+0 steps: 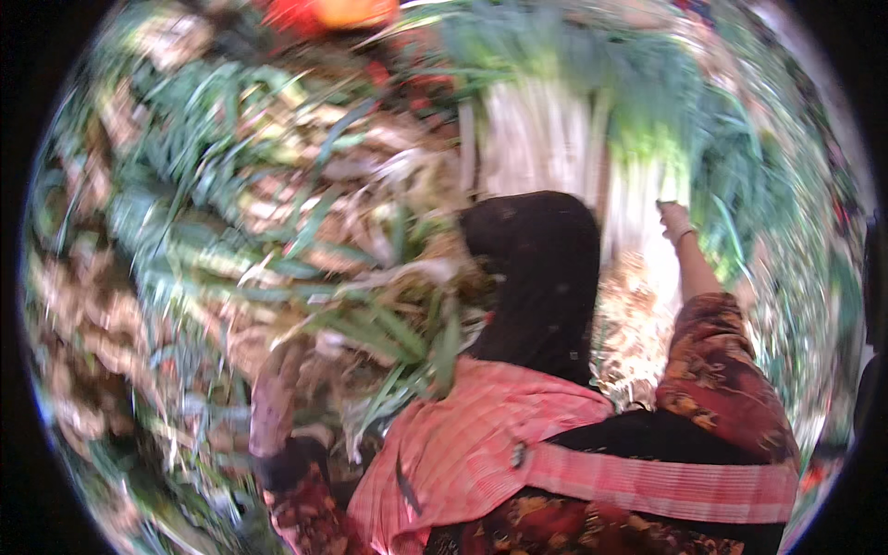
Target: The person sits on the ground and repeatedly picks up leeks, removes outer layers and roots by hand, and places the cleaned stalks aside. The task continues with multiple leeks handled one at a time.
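My right hand [674,222], its fingers curled, lies at the white stalks of a bundle of leeks or long green onions [635,201]. A small dark spot shows at its fingertips; blur hides whether it holds anything. Roots [628,312] of that bundle point towards me, with the green tops away. My left hand [274,395] is low on the left, beside a heap of loose leaves and peelings [374,257]. Its fingers are blurred against the heap, so a grip cannot be made out.
Another bundle of white stalks [541,139] lies beyond my dark-clothed knee [534,277]. More green leaves [742,180] spread at the right. Cut leaves [187,139] cover the ground at left. A blurred red and orange thing [333,12] is at the top edge.
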Motion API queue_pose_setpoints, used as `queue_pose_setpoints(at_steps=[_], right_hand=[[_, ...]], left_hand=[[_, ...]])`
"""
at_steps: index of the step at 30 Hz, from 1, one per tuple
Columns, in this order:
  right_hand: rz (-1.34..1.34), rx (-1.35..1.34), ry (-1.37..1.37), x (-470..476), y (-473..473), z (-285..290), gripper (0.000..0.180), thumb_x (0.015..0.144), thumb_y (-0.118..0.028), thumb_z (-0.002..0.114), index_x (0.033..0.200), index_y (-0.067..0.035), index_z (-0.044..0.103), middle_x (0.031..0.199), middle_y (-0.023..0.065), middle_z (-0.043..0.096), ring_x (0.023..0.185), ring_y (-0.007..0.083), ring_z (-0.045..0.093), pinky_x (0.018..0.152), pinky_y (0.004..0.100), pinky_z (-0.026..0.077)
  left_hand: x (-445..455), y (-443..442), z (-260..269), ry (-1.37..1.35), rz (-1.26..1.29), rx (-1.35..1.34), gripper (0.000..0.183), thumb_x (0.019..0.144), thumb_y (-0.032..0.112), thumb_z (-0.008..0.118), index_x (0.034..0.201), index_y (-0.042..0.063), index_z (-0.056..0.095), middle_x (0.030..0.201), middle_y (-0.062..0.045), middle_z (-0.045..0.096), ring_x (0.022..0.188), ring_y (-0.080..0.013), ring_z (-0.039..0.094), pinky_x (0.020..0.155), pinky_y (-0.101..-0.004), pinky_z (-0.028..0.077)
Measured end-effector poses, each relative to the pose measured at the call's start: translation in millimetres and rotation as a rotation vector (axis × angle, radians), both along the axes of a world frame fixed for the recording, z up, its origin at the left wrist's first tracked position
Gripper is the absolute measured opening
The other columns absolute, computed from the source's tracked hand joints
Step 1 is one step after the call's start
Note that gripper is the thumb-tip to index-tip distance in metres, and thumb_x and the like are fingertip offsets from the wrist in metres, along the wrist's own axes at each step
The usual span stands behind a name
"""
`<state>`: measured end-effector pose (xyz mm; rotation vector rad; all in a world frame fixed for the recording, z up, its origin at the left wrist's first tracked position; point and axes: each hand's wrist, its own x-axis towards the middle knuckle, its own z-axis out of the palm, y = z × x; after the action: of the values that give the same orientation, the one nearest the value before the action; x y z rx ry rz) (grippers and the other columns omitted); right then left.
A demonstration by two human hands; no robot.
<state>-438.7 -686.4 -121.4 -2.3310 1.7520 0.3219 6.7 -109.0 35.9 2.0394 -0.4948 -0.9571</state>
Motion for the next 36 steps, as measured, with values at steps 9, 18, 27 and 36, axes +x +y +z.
queue_pose_setpoints(at_steps=[9, 18, 27, 36], right_hand=[[0.825, 0.432, -0.557, 457.4, 175.3, 52.1, 0.029, 0.088, -0.026, 0.051, 0.107, -0.006, 0.058, 0.079, 0.0043, 0.058, 0.071, 0.0128, 0.052, 0.063, 0.0275, 0.043], [1.093, 0.731, -0.511, 611.0, 461.4, -31.6, 0.022, 0.080, -0.024, 0.055, 0.089, -0.005, 0.061, 0.086, 0.0142, 0.062, 0.081, 0.0264, 0.061, 0.073, 0.0359, 0.045], [0.881, -0.027, -0.505, 617.7, 516.0, -90.1, 0.052, 0.077, -0.021, 0.061, 0.124, -0.012, 0.040, 0.114, 0.0227, 0.048, 0.097, 0.0384, 0.053, 0.082, 0.0453, 0.045], [0.782, 0.387, -0.394, 614.7, 486.1, -72.0, 0.066, 0.070, -0.036, 0.067, 0.120, -0.001, 0.046, 0.101, 0.0198, 0.061, 0.096, 0.0320, 0.059, 0.084, 0.0380, 0.045]], left_hand=[[20.4, 95.3, -13.2, -0.023, 0.358, -0.017, 0.037, 0.092, 0.026, 0.045, 0.117, -0.001, 0.052, 0.105, -0.010, 0.060, 0.099, -0.0173, 0.055, 0.088, -0.0274, 0.040], [-8.3, 105.9, -3.7, -0.295, -0.009, -0.081, 0.036, 0.084, 0.025, 0.057, 0.113, 0.004, 0.053, 0.106, -0.013, 0.059, 0.099, -0.0299, 0.057, 0.084, -0.0383, 0.045], [-21.9, 113.0, 16.1, -0.314, -0.181, -0.069, 0.048, 0.077, 0.030, 0.061, 0.117, 0.005, 0.052, 0.116, -0.009, 0.055, 0.103, -0.0205, 0.054, 0.083, -0.0349, 0.041], [-33.1, 108.0, 19.7, -0.519, -0.096, -0.147, 0.050, 0.074, 0.033, 0.064, 0.113, 0.004, 0.054, 0.114, -0.010, 0.056, 0.102, -0.0208, 0.055, 0.081, -0.0336, 0.042]])
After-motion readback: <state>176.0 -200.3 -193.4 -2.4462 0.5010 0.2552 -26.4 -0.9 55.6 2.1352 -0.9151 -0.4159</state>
